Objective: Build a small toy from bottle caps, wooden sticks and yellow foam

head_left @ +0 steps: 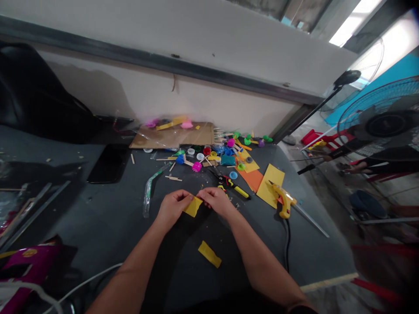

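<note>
Nearest me I log one yellow paper scrap [209,254], loose on the dark table [108,218], apart from both hands. Next, the left hand [172,208] and right hand [216,201], fingertips pressed together, each pinching one end of a yellow paper piece [193,206] held between them. To the right, a glue gun [284,201] touches a yellow sheet [271,185]. Farther off are coloured bottle caps [216,155], a black phone [109,163] and cardboard [173,136].

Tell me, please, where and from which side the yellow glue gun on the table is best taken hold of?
Probably by its handle: the glue gun lies on its side, handle toward the person, cord trailing from that end, nozzle pointing away over a yellow sheet. The right hand, now pinching a yellow piece with the left hand, could come from the near right.
</note>
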The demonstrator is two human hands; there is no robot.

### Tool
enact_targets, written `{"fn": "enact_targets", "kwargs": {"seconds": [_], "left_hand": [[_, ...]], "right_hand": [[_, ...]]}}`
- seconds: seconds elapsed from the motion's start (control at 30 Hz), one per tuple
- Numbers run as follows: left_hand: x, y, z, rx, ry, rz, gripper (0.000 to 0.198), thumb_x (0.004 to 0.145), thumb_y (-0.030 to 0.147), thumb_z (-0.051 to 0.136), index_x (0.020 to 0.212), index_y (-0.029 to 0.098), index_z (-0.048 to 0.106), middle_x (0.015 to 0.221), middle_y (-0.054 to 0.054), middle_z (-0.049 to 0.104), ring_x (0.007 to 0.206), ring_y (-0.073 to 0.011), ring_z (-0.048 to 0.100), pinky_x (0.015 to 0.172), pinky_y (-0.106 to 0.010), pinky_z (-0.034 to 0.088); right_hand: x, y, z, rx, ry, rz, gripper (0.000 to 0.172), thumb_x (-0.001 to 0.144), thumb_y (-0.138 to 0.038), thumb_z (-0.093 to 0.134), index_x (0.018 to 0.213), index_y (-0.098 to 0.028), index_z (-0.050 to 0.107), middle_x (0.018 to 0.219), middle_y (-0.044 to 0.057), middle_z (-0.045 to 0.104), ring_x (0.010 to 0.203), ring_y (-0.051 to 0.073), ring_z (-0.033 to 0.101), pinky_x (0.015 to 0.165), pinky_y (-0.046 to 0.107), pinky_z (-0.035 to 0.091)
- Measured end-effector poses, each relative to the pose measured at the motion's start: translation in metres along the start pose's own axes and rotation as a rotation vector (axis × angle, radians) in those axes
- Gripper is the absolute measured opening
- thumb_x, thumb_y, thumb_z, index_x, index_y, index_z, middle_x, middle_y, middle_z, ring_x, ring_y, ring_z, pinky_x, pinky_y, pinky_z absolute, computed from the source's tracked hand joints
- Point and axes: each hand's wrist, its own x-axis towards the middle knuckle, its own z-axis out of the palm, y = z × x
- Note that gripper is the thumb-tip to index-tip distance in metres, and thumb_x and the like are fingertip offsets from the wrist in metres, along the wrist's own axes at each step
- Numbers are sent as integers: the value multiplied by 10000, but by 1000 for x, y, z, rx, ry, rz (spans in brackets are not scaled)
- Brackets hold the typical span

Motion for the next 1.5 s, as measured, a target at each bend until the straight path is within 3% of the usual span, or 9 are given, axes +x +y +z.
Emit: {"fn": "enact_targets", "kwargs": {"seconds": [0.23,0.37,0.43,0.6,0.83,1.03,1.23,1.5], "left_hand": [[-1,1,2,-32,15,-21,289,641,427,685,698,145,656,587,25,592,529,-105,512,487,-201,379],[-1,1,1,-331,9,-49,426,697,517,616,829,114,659,701,-52,666,603,-156,592,524,-253,470],[-1,2,-1,-428,-30,-50,456,727,517,575,875,92,652,766,-99,685,670,-188,627,562,-293,507],[-1,1,0,-398,-132,-10,326,659,347,655,885,113,633,837,-90,696,742,-183,643,624,-290,528],[1,-5,8,-250,-43,52,364,608,351,742,891,149,635,739,-6,675,673,-150,628,628,-275,526],[2,-3,1,-213,36,86,251,638,369,717,702,151,609,618,18,642,576,-117,596,605,-242,489],[5,-5,-2,-93,30,134,167,669,311,681,690,159,614,595,25,630,563,-107,575,595,-221,449],[6,-9,0,-124,28,122,215,652,339,685,746,156,624,640,17,626,576,-116,556,542,-224,464]], "right_hand": [[0,-1,2,17,17,-58,99,674,-268,649,686,-169,652,614,-27,595,574,95,497,544,204,380],[2,-2,3,322,65,65,127,629,-268,671,704,-174,630,534,-58,538,449,64,422,449,192,326],[2,-3,4,509,88,115,165,602,-263,692,711,-179,601,537,-58,547,444,67,449,436,189,336],[0,-6,12,735,109,111,245,558,-246,746,711,-181,566,598,-37,600,527,93,539,448,183,376],[-2,-5,23,701,98,79,234,573,-260,759,702,-176,582,635,-39,611,507,61,485,407,162,279],[0,-4,20,581,122,57,219,596,-290,738,747,-176,627,597,-53,563,444,47,401,405,182,289],[1,-3,15,371,207,14,187,628,-319,697,714,-169,626,488,-73,486,393,54,373,402,201,268],[1,-1,17,378,232,-9,174,640,-319,689,671,-176,596,494,-72,486,389,52,368,397,197,254]]}}
